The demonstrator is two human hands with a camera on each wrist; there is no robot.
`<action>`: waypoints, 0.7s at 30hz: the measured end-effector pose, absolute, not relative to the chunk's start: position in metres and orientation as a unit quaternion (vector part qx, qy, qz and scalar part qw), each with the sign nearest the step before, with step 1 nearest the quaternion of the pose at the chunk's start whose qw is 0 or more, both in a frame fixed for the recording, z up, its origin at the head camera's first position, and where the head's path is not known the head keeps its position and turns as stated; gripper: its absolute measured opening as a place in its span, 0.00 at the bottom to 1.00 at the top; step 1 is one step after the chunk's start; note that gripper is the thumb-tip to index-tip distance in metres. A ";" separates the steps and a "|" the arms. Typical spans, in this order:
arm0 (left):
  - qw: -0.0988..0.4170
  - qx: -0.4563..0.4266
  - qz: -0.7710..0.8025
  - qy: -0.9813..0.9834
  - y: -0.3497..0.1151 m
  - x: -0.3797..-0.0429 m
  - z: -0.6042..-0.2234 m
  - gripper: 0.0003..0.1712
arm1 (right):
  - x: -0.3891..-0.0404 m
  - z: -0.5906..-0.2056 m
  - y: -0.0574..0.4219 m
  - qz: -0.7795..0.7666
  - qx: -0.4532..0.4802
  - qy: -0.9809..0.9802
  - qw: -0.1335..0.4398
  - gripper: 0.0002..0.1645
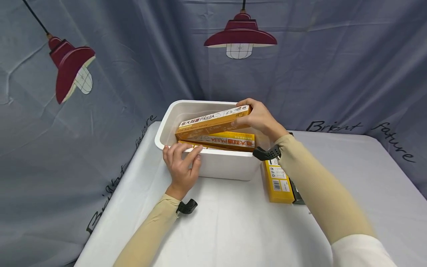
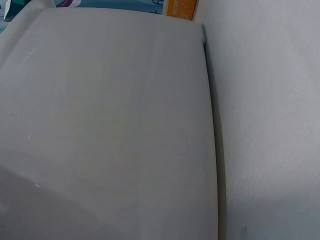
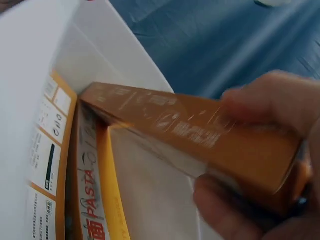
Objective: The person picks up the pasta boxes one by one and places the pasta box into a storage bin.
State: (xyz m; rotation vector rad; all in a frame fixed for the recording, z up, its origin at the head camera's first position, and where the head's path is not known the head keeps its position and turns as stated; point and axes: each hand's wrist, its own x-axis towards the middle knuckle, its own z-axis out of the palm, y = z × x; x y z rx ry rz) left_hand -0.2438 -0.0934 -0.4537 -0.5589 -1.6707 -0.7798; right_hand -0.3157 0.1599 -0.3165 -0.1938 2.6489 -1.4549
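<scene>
My right hand grips the right end of an orange pasta box, thumb on one side and fingers on the other. This box slants inside a white plastic bin, its left end lower and its right end raised by the rim. Under it, a yellow-orange pasta box lies in the bin, with another yellow box along the near wall. My left hand holds the bin's near rim at the left, fingertips over the edge. The left wrist view shows mostly the bin's outer wall.
Right of the bin, a yellow box lies on the white-covered table, beside a dark box partly hidden by my right arm. A grey-blue curtain with printed lamps hangs behind and at the sides.
</scene>
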 end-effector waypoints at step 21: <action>0.561 -0.243 -0.328 -0.720 -0.097 -0.244 -0.453 0.11 | -0.322 -0.327 0.160 -0.394 0.004 0.916 0.078 0.56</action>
